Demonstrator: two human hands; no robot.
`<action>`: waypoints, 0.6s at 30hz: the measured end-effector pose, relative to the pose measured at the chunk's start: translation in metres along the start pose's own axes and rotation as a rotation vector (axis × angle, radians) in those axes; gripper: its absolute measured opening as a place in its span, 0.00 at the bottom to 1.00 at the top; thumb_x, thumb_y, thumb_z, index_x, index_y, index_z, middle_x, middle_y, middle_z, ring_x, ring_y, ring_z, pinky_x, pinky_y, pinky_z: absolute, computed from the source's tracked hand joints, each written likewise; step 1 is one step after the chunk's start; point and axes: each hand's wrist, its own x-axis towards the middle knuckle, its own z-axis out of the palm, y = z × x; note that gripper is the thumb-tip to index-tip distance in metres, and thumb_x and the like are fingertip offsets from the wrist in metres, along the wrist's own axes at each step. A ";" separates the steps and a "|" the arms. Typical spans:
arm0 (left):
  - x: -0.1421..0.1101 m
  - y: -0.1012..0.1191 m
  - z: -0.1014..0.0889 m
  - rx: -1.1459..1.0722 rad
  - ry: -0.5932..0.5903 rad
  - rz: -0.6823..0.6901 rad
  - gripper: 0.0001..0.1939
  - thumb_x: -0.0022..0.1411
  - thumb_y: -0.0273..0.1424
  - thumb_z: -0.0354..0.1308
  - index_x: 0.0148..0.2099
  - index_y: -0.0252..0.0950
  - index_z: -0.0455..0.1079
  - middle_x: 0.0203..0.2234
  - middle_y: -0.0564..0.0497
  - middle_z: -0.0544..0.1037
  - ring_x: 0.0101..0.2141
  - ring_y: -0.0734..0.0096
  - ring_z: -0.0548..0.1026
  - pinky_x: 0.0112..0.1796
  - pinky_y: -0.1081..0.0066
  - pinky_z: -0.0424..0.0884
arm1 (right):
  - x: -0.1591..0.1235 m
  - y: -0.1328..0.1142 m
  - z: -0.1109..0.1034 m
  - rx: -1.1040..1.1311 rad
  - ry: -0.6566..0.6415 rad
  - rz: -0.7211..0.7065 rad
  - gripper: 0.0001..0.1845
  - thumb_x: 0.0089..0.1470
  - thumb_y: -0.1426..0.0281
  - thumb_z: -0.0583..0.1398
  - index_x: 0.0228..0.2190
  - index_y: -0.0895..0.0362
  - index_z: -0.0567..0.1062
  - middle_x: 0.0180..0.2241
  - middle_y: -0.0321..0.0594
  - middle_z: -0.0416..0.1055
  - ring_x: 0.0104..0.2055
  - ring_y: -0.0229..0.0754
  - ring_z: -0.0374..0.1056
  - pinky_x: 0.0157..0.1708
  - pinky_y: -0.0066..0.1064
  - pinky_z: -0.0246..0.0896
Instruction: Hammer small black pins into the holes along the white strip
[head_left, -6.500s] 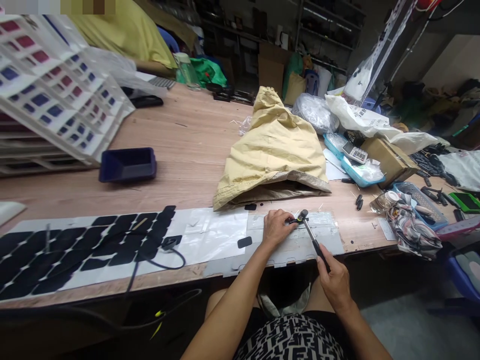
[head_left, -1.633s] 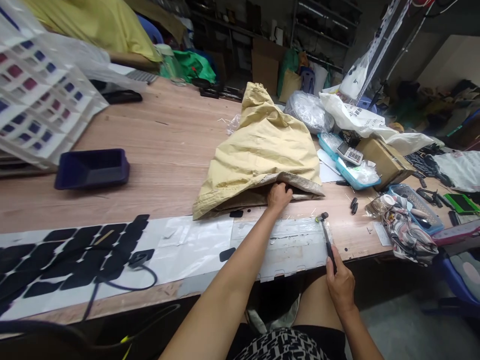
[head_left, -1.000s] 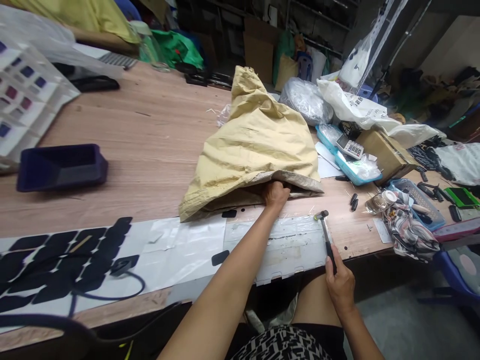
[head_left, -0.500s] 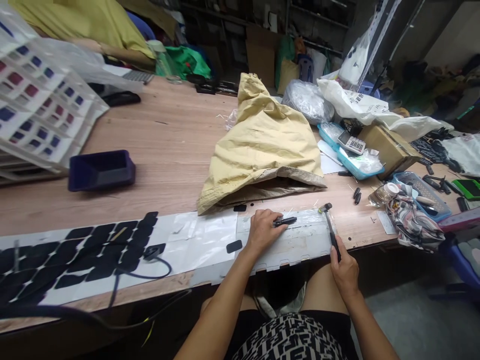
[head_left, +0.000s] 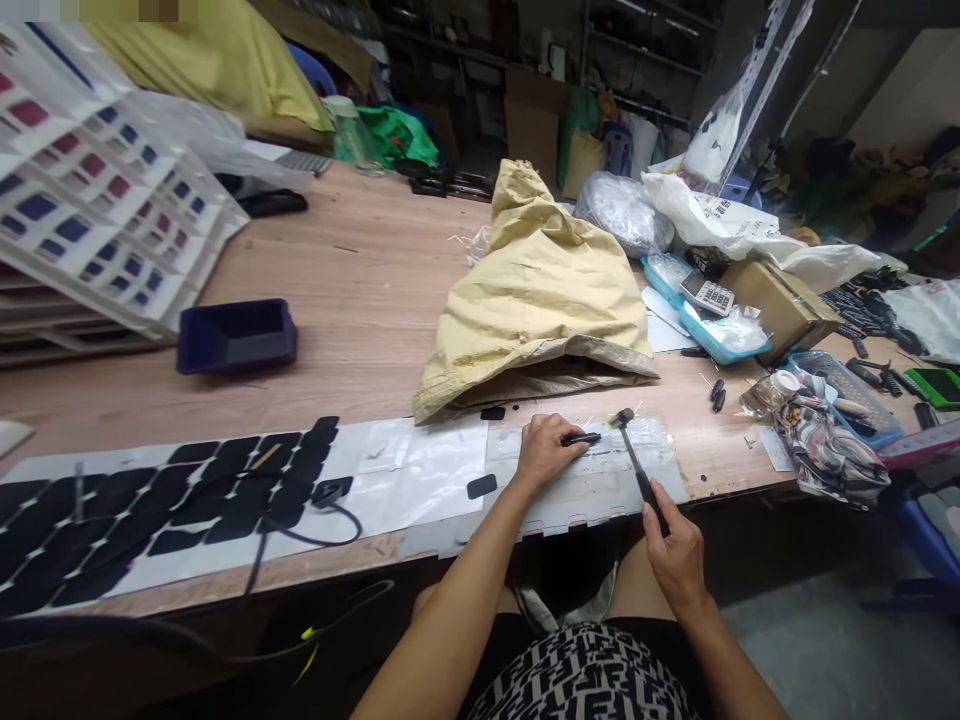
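My left hand (head_left: pixel 546 450) is closed on a small, long black piece (head_left: pixel 585 438), whose exact kind I cannot make out. It rests low over a greyish clear sheet (head_left: pixel 555 505) at the table's front edge. In my right hand (head_left: pixel 675 550) is a small hammer (head_left: pixel 636 458), gripped by its black handle. The hammer's head is above the sheet, just right of the black piece and apart from it. A rounded black patch (head_left: pixel 481 487) lies left of my left wrist, and a yellow cloth sack (head_left: pixel 547 290) spreads out behind my hands.
Left lie black patches (head_left: pixel 232 460) on white paper with a cable (head_left: pixel 349 525) across them. A dark blue tray (head_left: pixel 237 338) stands near a white crate (head_left: pixel 97 190). On the right are a blue basket (head_left: pixel 855 390), patterned cloth (head_left: pixel 825 440), a bottle (head_left: pixel 765 395) and a cardboard box (head_left: pixel 780 305).
My right hand has brought the hammer left, its head now closer to the black piece. My left hand still holds that piece. The view has shifted slightly left.
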 end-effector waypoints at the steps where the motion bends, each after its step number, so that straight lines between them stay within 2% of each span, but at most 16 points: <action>1: 0.000 0.001 0.000 0.006 0.002 0.009 0.08 0.56 0.38 0.65 0.39 0.46 0.80 0.36 0.53 0.78 0.45 0.59 0.67 0.49 0.59 0.60 | 0.000 -0.004 0.000 0.001 -0.011 -0.023 0.22 0.64 0.64 0.55 0.55 0.57 0.75 0.50 0.45 0.77 0.49 0.45 0.76 0.50 0.29 0.70; 8: -0.001 -0.001 0.001 0.022 0.009 0.059 0.09 0.56 0.38 0.64 0.40 0.47 0.81 0.36 0.52 0.77 0.45 0.60 0.67 0.49 0.59 0.60 | 0.001 -0.008 0.000 -0.059 -0.019 -0.122 0.21 0.65 0.66 0.55 0.56 0.56 0.74 0.51 0.44 0.76 0.49 0.44 0.76 0.51 0.29 0.70; 13: 0.000 0.000 0.000 0.011 -0.013 0.038 0.09 0.56 0.37 0.65 0.40 0.49 0.81 0.37 0.52 0.77 0.46 0.58 0.66 0.49 0.58 0.59 | -0.001 -0.007 0.001 -0.084 -0.084 -0.106 0.21 0.65 0.66 0.55 0.56 0.55 0.74 0.51 0.42 0.76 0.49 0.44 0.76 0.51 0.28 0.70; 18: 0.000 0.002 -0.002 0.003 -0.026 0.022 0.08 0.56 0.36 0.64 0.39 0.49 0.81 0.38 0.52 0.77 0.46 0.58 0.66 0.50 0.57 0.59 | 0.001 -0.015 0.001 -0.059 -0.055 -0.168 0.21 0.65 0.68 0.55 0.57 0.55 0.73 0.51 0.43 0.76 0.49 0.43 0.76 0.50 0.27 0.70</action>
